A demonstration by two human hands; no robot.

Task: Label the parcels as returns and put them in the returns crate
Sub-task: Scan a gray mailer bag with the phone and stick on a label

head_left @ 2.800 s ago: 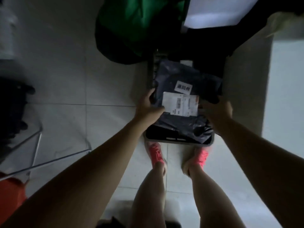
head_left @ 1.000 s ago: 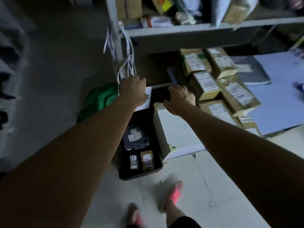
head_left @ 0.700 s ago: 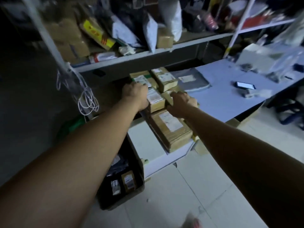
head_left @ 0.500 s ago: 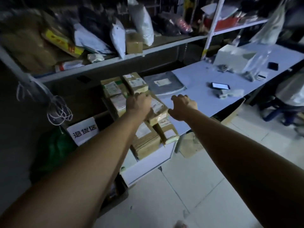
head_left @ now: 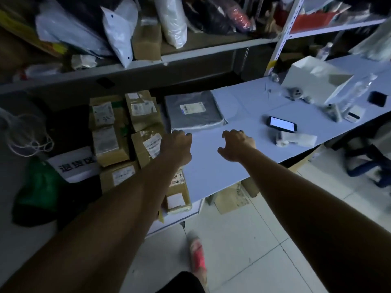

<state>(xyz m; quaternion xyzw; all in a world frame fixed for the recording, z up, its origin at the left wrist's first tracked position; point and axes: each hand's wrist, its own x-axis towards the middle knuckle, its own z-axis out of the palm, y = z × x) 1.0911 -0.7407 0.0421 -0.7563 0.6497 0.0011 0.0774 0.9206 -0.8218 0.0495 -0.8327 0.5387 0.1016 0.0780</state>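
Note:
A grey mailer parcel (head_left: 193, 112) with a white label lies flat on the pale blue table (head_left: 213, 168). Just in front of its near edge, my left hand (head_left: 176, 145) and my right hand (head_left: 237, 144) hover above the table, fingers loosely curled, holding nothing. Several brown cardboard parcels (head_left: 146, 112) with labels are stacked at the table's left end. A white sign with black characters (head_left: 74, 164) stands at the far left. The returns crate is out of view.
A lit phone (head_left: 282, 124) and a small white label printer (head_left: 293, 139) lie on the table to the right, beyond them a white box (head_left: 317, 79) and a clear bottle (head_left: 357, 93). Shelving (head_left: 190, 52) above holds bags and boxes. A green bag (head_left: 38, 191) sits on the floor at left.
I stood up from the crate, where both hands had set a dark parcel down. My view swung right along the table, and both empty hands travelled from the cardboard parcels towards the grey mailer.

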